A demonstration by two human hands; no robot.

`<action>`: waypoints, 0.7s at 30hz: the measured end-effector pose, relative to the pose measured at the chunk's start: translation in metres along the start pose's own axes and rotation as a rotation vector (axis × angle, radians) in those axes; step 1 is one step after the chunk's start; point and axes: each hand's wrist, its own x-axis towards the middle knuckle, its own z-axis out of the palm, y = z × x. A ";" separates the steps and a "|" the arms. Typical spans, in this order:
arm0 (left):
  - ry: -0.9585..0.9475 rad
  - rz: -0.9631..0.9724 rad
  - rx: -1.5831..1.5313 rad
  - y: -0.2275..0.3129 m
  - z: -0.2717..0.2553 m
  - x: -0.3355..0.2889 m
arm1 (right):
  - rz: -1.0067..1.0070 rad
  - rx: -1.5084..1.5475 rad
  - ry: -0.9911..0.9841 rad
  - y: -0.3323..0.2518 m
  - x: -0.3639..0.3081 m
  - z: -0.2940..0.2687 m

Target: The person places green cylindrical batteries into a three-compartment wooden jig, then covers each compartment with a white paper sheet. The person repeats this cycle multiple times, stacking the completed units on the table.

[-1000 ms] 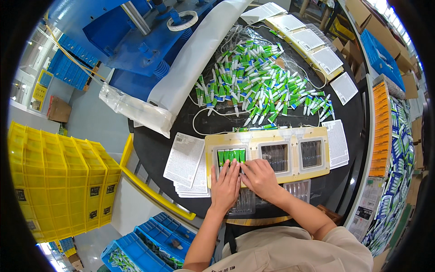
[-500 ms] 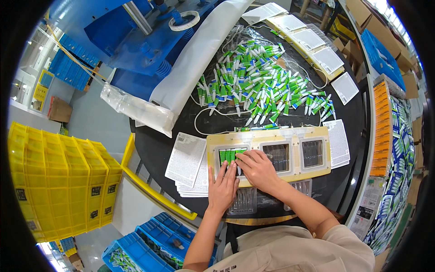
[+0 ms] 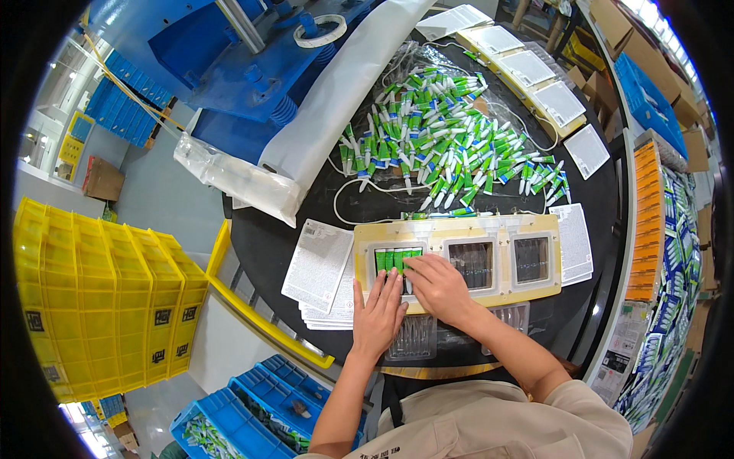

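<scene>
Place: factory packing workshop | blue machine [image 3: 229,99] | yellow crates [image 3: 107,298] | heaped tubes [image 3: 451,141]

My two bare hands are close together in front of me, backs facing up. My left forearm [image 3: 340,405] rises from the lower edge, and my left hand [image 3: 376,315] points away from me, fingers long and slightly spread, little finger apart from the others. My right forearm [image 3: 511,348] slants in from the lower right, elbow bent outward; my right hand [image 3: 440,287] angles leftward with fingers curved down, tips just beside my left fingertips. Whether they touch is unclear.
</scene>
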 end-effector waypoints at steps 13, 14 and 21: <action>-0.182 -0.003 0.022 0.004 -0.009 0.016 | 0.072 -0.174 0.132 0.021 0.005 -0.031; -0.207 0.010 0.024 0.005 -0.010 0.018 | 0.176 -0.138 0.212 0.038 0.011 -0.038; -0.297 0.135 -0.002 -0.005 -0.016 0.041 | 0.169 -0.438 -0.211 0.183 0.049 -0.060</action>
